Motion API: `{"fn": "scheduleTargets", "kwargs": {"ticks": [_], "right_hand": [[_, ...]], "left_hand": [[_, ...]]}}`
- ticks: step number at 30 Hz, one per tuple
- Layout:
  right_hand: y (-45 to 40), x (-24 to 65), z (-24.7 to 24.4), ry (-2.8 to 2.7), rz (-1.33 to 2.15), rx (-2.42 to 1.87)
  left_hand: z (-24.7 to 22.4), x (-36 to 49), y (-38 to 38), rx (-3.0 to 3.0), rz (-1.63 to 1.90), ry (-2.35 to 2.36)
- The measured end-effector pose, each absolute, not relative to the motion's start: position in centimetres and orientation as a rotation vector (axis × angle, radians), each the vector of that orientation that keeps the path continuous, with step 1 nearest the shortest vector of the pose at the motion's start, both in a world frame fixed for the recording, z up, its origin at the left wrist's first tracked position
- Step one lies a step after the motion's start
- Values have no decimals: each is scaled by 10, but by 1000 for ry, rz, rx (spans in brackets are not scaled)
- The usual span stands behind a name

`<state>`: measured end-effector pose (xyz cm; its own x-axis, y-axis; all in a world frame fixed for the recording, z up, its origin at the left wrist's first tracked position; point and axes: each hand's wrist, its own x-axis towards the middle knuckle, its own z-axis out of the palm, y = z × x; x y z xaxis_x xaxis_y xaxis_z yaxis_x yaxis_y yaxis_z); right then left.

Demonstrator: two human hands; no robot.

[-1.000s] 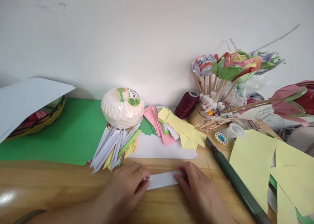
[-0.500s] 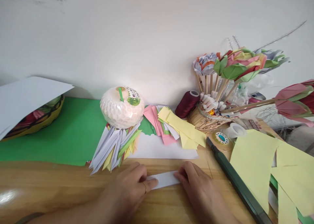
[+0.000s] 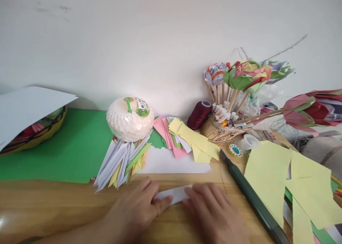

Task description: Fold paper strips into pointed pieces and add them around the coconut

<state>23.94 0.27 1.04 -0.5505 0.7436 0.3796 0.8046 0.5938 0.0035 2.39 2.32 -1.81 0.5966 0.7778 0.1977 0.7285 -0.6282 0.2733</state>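
A narrow white paper strip point(image 3: 175, 194) lies on the wooden table between my two hands. My left hand point(image 3: 143, 204), with a ring on one finger, pinches the strip's left end, thumb on top. At the other end, my right hand point(image 3: 211, 208) presses down with its fingertips; it is slightly blurred. Just beyond my left hand is a bundle of folded paper pieces point(image 3: 113, 165), mostly white with some yellow and green. Behind the strip, a white sheet point(image 3: 171, 163) lies flat.
A wrapped coconut point(image 3: 130, 119) sits on the bundle. Pink and yellow paper strips point(image 3: 193, 138) lie behind. To the right are a dark green long tool point(image 3: 251, 194), yellow paper point(image 3: 269, 172), a maroon thread spool point(image 3: 199, 115) and a basket point(image 3: 219, 131) of paper flowers. Green paper point(image 3: 77, 147) spreads left.
My right hand has shifted left along the strip and its fingers lie flatter, covering more of the right end. My left hand keeps its hold. The view has turned slightly right.
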Motion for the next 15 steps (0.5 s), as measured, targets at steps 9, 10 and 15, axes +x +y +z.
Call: {"fn": "scheduleTargets", "kwargs": {"ticks": [9,10,15], "right_hand": [[-21,223,-8,-2630,-526,-1226],[-21,225,-6,-2642,-533,-1244],[-21,244,7,-2746,-483,-1288]], "left_hand": [[-28,16,20,3047,574,1060],[-28,15,19,3070,566,1047],[-20,12,7,3185,229,1078]]}}
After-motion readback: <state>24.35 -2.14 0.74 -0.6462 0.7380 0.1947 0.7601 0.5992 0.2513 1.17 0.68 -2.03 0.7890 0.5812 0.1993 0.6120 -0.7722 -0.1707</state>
